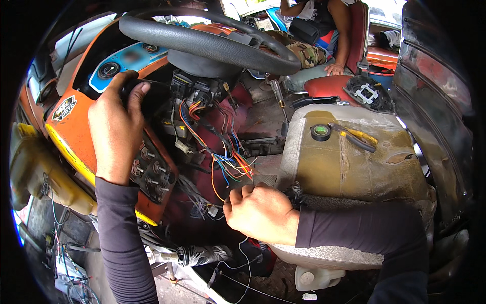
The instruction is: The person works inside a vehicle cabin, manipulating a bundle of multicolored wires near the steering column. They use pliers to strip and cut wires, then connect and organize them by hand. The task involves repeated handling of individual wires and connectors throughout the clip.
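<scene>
My left hand [116, 126] is at the orange dashboard [73, 131], fingers curled over a dark part beside the round gauge [109, 70]; I cannot make that part out. My right hand [260, 213] is closed at the front of the worn olive seat [354, 172], just below the loose coloured wires [230, 159]; what its fingers hold, if anything, is hidden. Exposed connectors [187, 86] hang below the black steering wheel [192, 43]. A roll of tape [320, 133] and yellow-black pliers [357, 137] lie on the seat. A screwdriver [278, 93] stands between wheel and seat.
Another person [336, 25] sits at the back right, a hand resting on a cushion. Toggle switches [154, 167] line the lower dashboard panel. A yellowish tank [35, 167] is at the left, a dark metal panel [430, 101] at the right, a white container [319, 276] below the seat.
</scene>
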The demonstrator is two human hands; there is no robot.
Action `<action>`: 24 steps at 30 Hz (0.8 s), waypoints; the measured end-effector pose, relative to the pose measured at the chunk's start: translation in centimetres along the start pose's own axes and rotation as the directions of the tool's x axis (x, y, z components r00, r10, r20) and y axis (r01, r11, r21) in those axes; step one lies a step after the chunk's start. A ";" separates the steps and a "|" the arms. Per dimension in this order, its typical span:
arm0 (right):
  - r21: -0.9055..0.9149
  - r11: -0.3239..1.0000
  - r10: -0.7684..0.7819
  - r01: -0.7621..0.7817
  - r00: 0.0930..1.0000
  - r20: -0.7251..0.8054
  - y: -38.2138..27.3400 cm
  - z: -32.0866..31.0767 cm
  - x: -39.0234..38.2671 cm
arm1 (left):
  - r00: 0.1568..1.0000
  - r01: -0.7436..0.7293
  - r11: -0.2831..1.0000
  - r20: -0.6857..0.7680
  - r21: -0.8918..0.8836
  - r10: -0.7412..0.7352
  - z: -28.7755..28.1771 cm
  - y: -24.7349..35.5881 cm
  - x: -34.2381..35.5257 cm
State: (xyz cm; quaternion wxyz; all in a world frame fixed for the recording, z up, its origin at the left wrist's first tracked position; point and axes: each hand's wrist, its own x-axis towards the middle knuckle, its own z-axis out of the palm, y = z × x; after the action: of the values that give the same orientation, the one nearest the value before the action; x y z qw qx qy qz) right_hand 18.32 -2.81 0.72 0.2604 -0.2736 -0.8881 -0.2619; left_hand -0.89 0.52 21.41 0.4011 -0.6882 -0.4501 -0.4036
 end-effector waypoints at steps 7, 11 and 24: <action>-0.036 0.999 0.022 -0.022 1.000 0.006 0.1 -0.3 0.0 | 0.973 -0.228 0.968 0.005 -0.106 0.230 -0.2 -1.7 0.6; -0.037 0.999 0.013 -0.013 1.000 0.013 -0.1 -0.3 0.1 | 0.995 -0.095 0.993 -0.018 -0.067 0.094 -0.3 -1.5 0.6; 0.409 0.910 -0.010 0.064 0.991 -0.132 4.8 -3.4 0.2 | 0.976 0.025 0.982 -0.208 -0.189 -0.065 -0.3 -0.6 -6.9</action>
State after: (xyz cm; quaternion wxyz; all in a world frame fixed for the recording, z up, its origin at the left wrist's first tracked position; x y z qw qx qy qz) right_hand 22.26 -1.43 4.81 0.3630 -0.1784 -0.9101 -0.0904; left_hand -3.38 -1.67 15.34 0.3720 -0.6651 -0.3805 -0.5239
